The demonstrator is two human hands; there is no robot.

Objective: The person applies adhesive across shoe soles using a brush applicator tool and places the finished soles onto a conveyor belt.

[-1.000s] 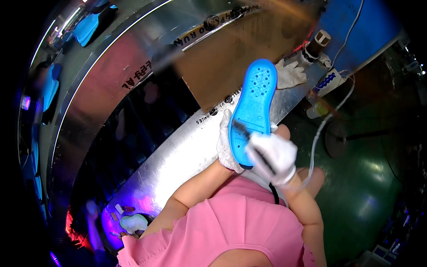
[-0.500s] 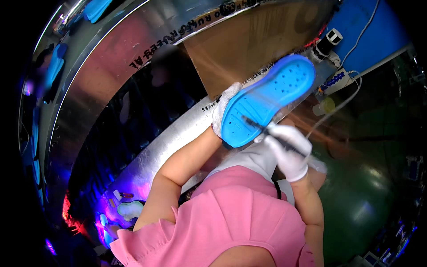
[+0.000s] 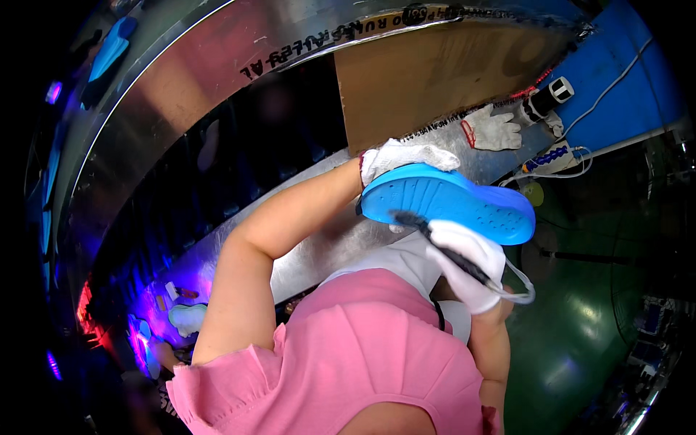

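A blue shoe sole [image 3: 453, 199] with grooves at one end and small holes at the other is held up in front of me. My left hand [image 3: 409, 156], in a white knitted glove, grips its far edge near the grooved end. Below the sole, my right hand [image 3: 480, 246], also white-gloved, is closed around a slim black tool [image 3: 464, 264] with a dark, brush-like tip and a pale tube at its back end. That tip lies over the sole's near edge; blur hides whether it touches.
Behind the sole runs a metal ledge [image 3: 304, 250], with a loose white glove [image 3: 494, 130] and a black-and-white cylinder [image 3: 549, 98] toward its right end. A cardboard panel [image 3: 435, 72] stands beyond. A white cable [image 3: 609, 83] crosses a blue surface at right. Blue soles [image 3: 114, 47] lie at far left.
The sole has swung from a steep slant to nearly level, its holed end dropping toward me. My right hand has stayed below it with the tool. The loose glove now shows on the ledge.
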